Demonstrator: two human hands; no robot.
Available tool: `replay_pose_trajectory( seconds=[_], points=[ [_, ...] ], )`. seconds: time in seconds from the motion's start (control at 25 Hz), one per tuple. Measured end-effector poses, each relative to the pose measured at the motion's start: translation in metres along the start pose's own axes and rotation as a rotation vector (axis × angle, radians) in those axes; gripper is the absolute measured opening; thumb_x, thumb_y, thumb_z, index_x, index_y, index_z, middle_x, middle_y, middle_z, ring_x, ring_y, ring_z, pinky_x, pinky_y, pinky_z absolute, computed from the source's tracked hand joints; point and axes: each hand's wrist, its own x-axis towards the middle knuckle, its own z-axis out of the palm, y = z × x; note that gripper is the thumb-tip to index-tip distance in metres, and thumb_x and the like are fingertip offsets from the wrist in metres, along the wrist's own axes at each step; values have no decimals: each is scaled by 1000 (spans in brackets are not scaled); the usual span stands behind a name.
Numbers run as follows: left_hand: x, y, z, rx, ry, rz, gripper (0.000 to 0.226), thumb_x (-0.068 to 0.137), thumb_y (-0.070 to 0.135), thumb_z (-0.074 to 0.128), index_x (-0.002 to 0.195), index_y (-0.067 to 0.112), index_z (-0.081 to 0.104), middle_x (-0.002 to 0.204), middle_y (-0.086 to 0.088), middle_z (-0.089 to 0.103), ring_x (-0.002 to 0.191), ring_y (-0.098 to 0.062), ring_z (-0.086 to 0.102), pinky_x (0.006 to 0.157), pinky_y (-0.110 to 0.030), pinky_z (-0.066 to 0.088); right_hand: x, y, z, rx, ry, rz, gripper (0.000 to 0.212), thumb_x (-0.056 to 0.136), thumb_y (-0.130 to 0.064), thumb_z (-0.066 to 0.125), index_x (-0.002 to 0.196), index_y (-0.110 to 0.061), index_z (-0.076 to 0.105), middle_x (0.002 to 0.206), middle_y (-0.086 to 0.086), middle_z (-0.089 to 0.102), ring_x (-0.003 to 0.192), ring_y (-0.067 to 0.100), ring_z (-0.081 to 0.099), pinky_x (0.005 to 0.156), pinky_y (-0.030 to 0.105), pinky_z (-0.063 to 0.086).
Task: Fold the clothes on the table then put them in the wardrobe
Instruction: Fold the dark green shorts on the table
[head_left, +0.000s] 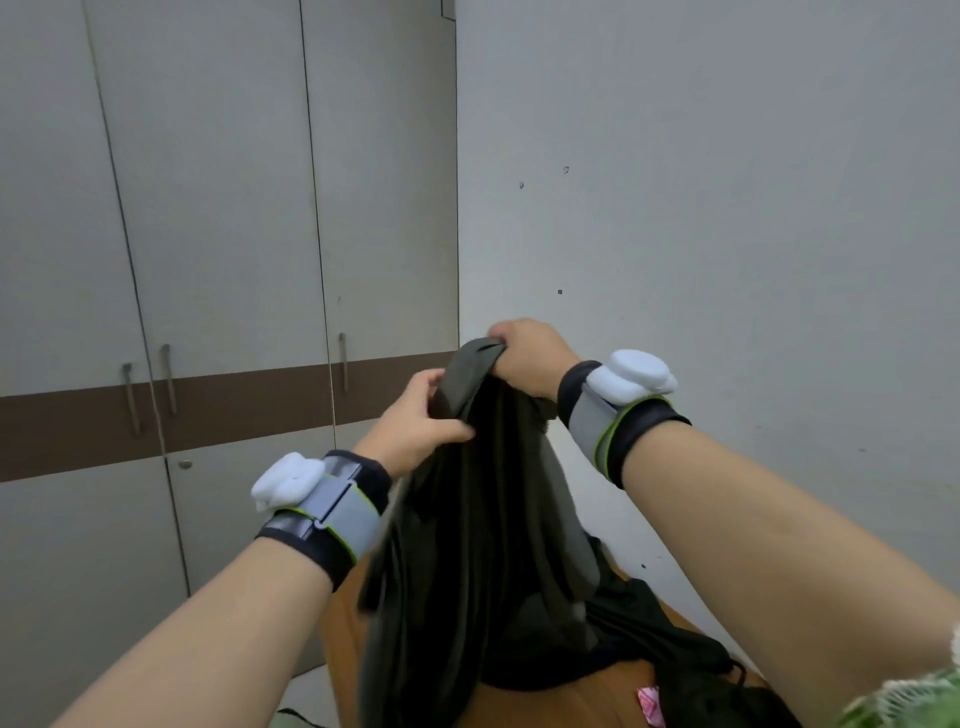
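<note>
A dark olive-grey garment (467, 545) hangs lifted above the wooden table (566, 701). My right hand (524, 358) grips its bunched top edge at the highest point. Just below and to the left, my left hand (415, 426) pinches the same edge between thumb and fingers. The cloth drops in long folds down to the table. More dark clothes (660, 639) lie in a heap on the table behind and to the right of it. The wardrobe (218, 234), grey with a brown band, stands at the left with its doors closed.
A plain grey wall (727, 208) rises behind the table. A small pink item (652, 704) lies on the table near the front. Green patterned fabric (904, 696) shows at the bottom right corner. Metal handles (167, 379) sit on the wardrobe doors.
</note>
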Motion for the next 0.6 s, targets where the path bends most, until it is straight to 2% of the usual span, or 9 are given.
replay_pose_trajectory(
  seconds=[0.04,0.08,0.2,0.28,0.36,0.44,0.48,0.56,0.6],
  points=[
    [5,6,5,-2,-11,16,88,57,28,77,135,18,38,121,1,56,112,-16,55,97,-33,44,1,-9,2,-75,-31,-76,16,87,-9,48,93,-6,63,102,16,64,97,30,57,71,24,33],
    [12,9,9,16,19,39,82,59,29,80,131,17,43,118,0,59,107,-17,57,94,-34,45,1,-14,4,-110,-56,-128,18,87,-9,49,99,-5,62,105,15,64,100,30,57,72,23,33],
    [23,19,14,66,149,42,25,66,24,67,88,14,65,88,-12,66,84,-28,59,78,-37,46,-5,-9,5,17,-62,-119,22,85,-18,59,105,-9,61,104,10,64,93,23,56,70,23,36],
    [28,17,13,-39,189,18,14,66,21,56,75,19,65,87,-19,67,86,-36,62,82,-44,51,-11,9,6,218,-66,-18,24,82,-21,68,102,-13,59,93,2,62,80,15,54,63,22,39],
    [26,23,12,-265,220,-39,11,76,13,55,78,18,64,99,-21,67,99,-37,63,94,-51,49,-21,29,13,310,-146,70,22,79,-17,72,96,-14,59,88,1,60,76,12,53,69,22,42],
    [22,34,9,-427,234,-75,14,89,5,52,82,15,61,101,-19,64,98,-31,62,96,-46,47,-34,44,29,421,-196,160,10,80,-12,70,79,-12,60,82,5,59,75,15,52,73,27,43],
    [23,39,8,-475,221,-71,15,91,5,50,84,12,61,99,-17,64,96,-28,61,95,-44,48,-40,48,36,493,-183,201,17,82,-13,69,70,-14,57,78,5,58,71,15,50,69,26,42],
    [22,44,1,-522,238,-94,12,91,11,52,89,9,64,98,-14,66,96,-27,62,95,-42,48,-50,52,52,618,-188,276,22,87,-25,64,70,-19,53,84,5,59,70,13,50,65,24,42],
    [22,47,-2,-535,256,-131,16,88,17,55,96,7,65,101,-14,68,98,-28,64,97,-43,49,-56,51,59,700,-233,307,19,89,-32,61,76,-20,53,92,3,60,77,12,54,70,25,44]
  ],
)
